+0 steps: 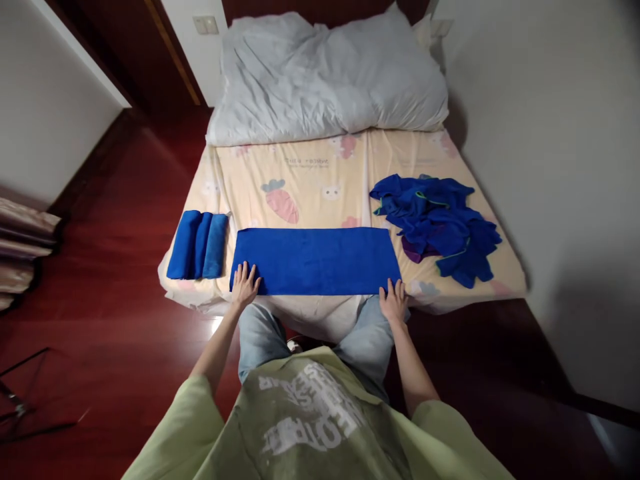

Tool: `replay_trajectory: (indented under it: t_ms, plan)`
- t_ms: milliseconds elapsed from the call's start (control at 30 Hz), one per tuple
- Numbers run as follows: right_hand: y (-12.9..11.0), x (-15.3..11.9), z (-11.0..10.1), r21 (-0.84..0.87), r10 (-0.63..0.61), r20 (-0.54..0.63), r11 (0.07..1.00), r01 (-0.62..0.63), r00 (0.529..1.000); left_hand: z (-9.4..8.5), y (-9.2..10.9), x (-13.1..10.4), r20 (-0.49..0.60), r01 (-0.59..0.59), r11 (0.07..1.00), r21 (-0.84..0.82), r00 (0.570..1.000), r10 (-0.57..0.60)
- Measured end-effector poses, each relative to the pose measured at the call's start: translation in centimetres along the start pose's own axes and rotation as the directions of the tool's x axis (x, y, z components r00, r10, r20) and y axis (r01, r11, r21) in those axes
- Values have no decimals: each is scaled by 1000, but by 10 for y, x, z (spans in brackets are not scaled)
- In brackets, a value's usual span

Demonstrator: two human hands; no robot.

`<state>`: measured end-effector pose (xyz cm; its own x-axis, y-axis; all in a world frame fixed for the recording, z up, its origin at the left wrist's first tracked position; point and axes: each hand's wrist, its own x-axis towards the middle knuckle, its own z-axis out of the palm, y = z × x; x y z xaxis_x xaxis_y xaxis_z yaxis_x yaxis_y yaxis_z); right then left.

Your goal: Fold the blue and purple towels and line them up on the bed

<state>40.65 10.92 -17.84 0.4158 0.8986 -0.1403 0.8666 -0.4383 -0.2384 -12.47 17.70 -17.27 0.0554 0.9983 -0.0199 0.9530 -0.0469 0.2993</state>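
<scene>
A blue cloth (315,260) lies flat as a long rectangle along the front edge of the bed. My left hand (245,284) rests on its near left corner, fingers spread. On the near right corner lies my right hand (393,302), its fingers also apart. Left of the flat cloth, several rolled or folded blue cloths (197,245) sit side by side. To the right is a loose heap of crumpled blue cloths (440,220), some with green edging, and a purple cloth (418,249) shows partly from under them.
The bed (310,187) has a yellow sheet with a carrot print. A bulky white quilt (330,77) lies across its far end. Walls stand at both sides. On the red floor (125,220), a black stand (20,403) is at lower left, below a striped curtain (23,247).
</scene>
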Motion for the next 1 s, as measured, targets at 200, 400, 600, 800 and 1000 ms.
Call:
replay_trajectory:
  t_ms: [200, 400, 600, 800, 1000]
  plan:
    - [-1, -5, 11, 98, 16, -88, 995, -7, 996, -37, -6, 96, 114, -45, 999, -6, 992, 45]
    - [1, -4, 14, 101, -13, -166, 994, 30, 986, -59, -11, 169, 367, 75, 994, 81, 925, -100]
    - [-3, 0, 9, 55, -16, -167, 998, 25, 986, -51, -22, 182, 369, 87, 991, 104, 922, -120]
    - [-8, 3, 2, 30, 19, -111, 999, -16, 994, -32, -4, 104, 42, 16, 1000, -22, 999, -15]
    - [-14, 0, -6, 89, 38, -89, 996, -30, 995, -4, 1, -19, -93, 126, 986, -107, 986, -136]
